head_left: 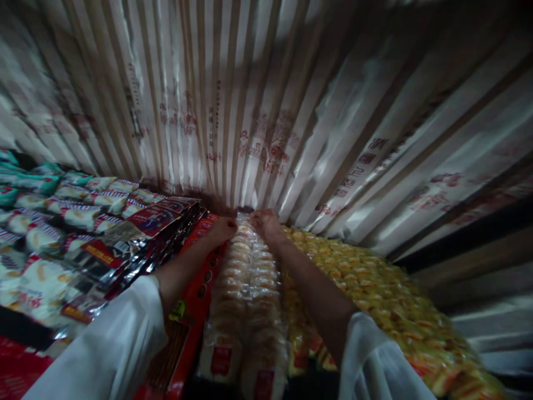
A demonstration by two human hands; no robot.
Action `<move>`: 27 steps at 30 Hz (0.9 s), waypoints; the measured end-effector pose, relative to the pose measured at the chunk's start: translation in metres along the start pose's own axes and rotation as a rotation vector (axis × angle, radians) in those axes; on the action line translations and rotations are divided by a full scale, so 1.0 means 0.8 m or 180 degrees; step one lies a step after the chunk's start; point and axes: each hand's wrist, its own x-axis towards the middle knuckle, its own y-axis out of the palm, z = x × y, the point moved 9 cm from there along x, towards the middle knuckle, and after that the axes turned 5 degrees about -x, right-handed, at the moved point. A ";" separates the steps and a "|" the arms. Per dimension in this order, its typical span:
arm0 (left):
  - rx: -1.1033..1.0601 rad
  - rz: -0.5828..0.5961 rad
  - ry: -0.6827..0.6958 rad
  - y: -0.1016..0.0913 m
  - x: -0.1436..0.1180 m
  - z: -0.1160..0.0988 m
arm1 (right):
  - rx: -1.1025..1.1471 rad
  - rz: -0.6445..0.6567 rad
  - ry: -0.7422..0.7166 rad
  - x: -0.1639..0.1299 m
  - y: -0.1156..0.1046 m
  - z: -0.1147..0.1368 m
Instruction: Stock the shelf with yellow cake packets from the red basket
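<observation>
packets (229,300) before sheeting (233,111); pouches (44,280) left; packs (358,278) right

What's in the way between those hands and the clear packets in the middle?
Nothing visible: the left hand and right hand are at the far end of the clear packets. The red bag lies beside the packets, not blocking.

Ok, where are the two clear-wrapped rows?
Lower centre of the head view: the clear-wrapped rows lie between the red packaging, on the left, and yellow packets.
</observation>
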 end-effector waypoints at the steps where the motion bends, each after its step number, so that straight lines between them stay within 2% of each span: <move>1: -0.0040 -0.0138 -0.0026 -0.002 0.001 0.001 | -0.0031 -0.0071 -0.0055 -0.004 -0.006 0.003; 3: -0.0158 -0.0389 -0.0074 -0.005 0.004 0.003 | -0.0128 -0.0094 -0.0200 -0.012 -0.014 0.012; 6: -0.0438 -0.0522 -0.0126 -0.001 0.007 0.007 | -0.0277 0.0247 -0.0356 -0.025 -0.013 0.023; 9: -0.0611 -0.0555 -0.0213 0.000 0.007 0.010 | -0.0417 0.0458 -0.0178 -0.031 -0.009 0.023; 13: -0.0322 -0.0689 -0.0329 -0.014 -0.005 0.013 | -0.0515 0.0375 0.0085 -0.029 -0.006 0.017; 17: 0.0004 -0.0361 -0.0317 -0.014 -0.020 0.014 | -0.0511 0.0333 -0.0016 -0.029 -0.001 0.019; 22: -0.0454 0.0129 -0.0228 -0.001 -0.029 0.010 | -0.0421 0.0290 0.0011 -0.030 -0.001 0.019; 24: -0.0610 0.0063 -0.0205 -0.002 -0.028 0.010 | -0.0379 0.0200 -0.0006 -0.031 -0.004 0.019; 27: -0.0766 -0.0228 -0.0100 -0.005 -0.025 0.009 | -0.0238 -0.0031 -0.0130 -0.036 -0.012 0.021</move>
